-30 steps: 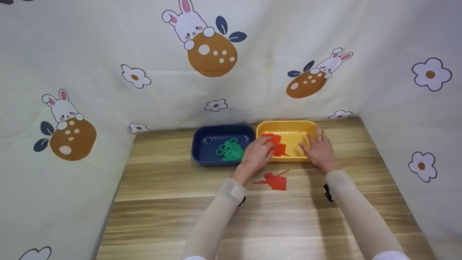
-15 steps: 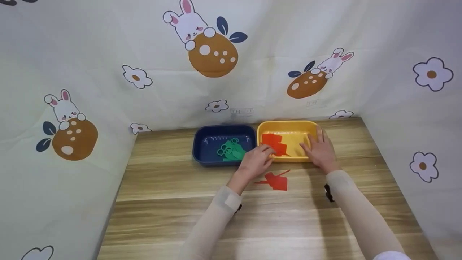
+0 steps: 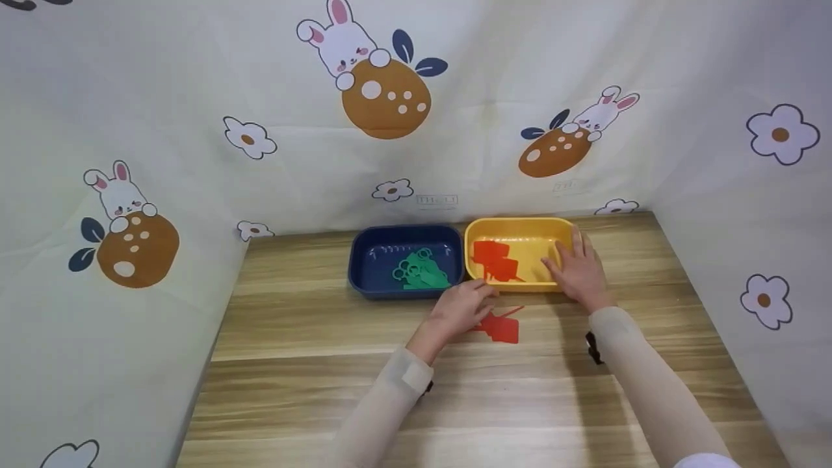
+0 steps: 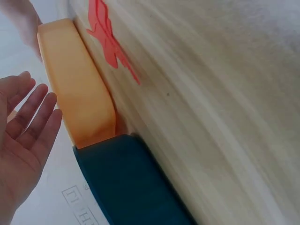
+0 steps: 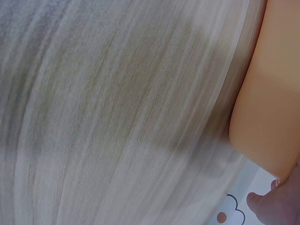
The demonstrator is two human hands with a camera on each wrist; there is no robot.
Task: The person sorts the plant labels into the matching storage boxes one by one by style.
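My left hand (image 3: pixel 461 307) is in front of the yellow tray (image 3: pixel 520 286), overlapping in the head view part of a few flat red plastic tags (image 3: pixel 504 329) with thin tails on the table. In the left wrist view, the fingers (image 4: pixel 40 115) of this hand are loosely extended with nothing between them. My right hand (image 3: pixel 580 273) holds the yellow tray's right end, thumb over the inside and fingers along the outer side. More red tags (image 3: pixel 497 261) lie in the tray's left part. The right wrist view shows only some fingertips (image 5: pixel 262 201) by the tray's corner.
A dark blue tray (image 3: pixel 364 291) stands against the yellow one's left side, with several green plastic pieces with ring ends (image 3: pixel 422 270) in it. Behind both rises a printed cloth wall (image 3: pixel 468 143). All stands on a wood-grain table (image 3: pixel 292 364).
My left hand has come out of the yellow tray toward me, over its front edge, uncovering the red tags inside. The right hand has stayed on the tray's end.
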